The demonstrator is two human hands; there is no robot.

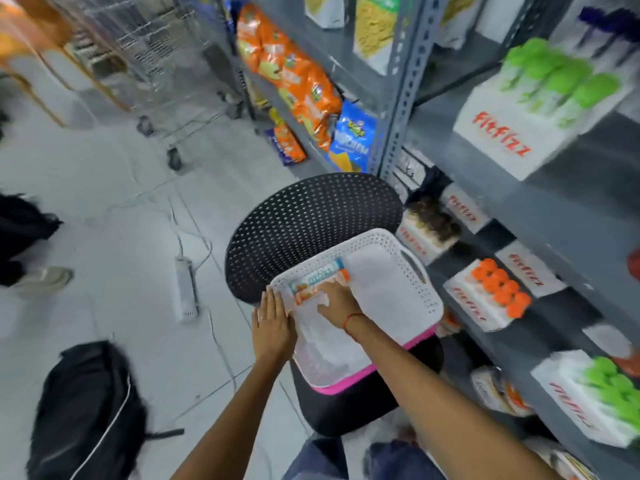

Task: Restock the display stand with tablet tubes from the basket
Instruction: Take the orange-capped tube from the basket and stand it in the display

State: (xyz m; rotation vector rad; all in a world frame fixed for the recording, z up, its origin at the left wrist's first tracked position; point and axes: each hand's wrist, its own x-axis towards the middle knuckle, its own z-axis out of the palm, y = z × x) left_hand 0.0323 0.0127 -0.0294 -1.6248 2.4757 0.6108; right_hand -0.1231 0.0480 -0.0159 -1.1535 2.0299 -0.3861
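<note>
**Right hand on tubes in basket, left hand steadying the rim**

Two tablet tubes [317, 277] lie side by side at the far-left end of the white basket [398, 289], orange caps pointing right. Labels blurred, orange and blue print. The rest of the basket floor that shows is bare.

Right hand [337, 301] is inside the basket, palm down, fingers spread over the nearer tube. Touching it, but can't tell if it's actually gripped. Red thread on the wrist.

Left hand [273, 323] is flat and wide, fingers straight, resting against the basket's outer left rim. Holding nothing.

The basket sits on the seat of a black chair [311, 216] with a perforated backrest; a pink edge [374, 374] shows under the basket's near side.

Shelf rack [398, 98], grey steel, runs just right of the chair. White display stands marked "fitfizz": the orange-cap stand [485, 299] is closest to the basket, on a lower shelf, with caps filling its top. Green-cap stands sit above [540, 109] and further right, lower down [595, 393].

Snack bags [294, 77], orange and blue, are on the rack further back. On the floor: a black backpack [90, 410] at left, a power strip [185, 289] with cables, and a wire trolley [166, 64] beyond.
</note>
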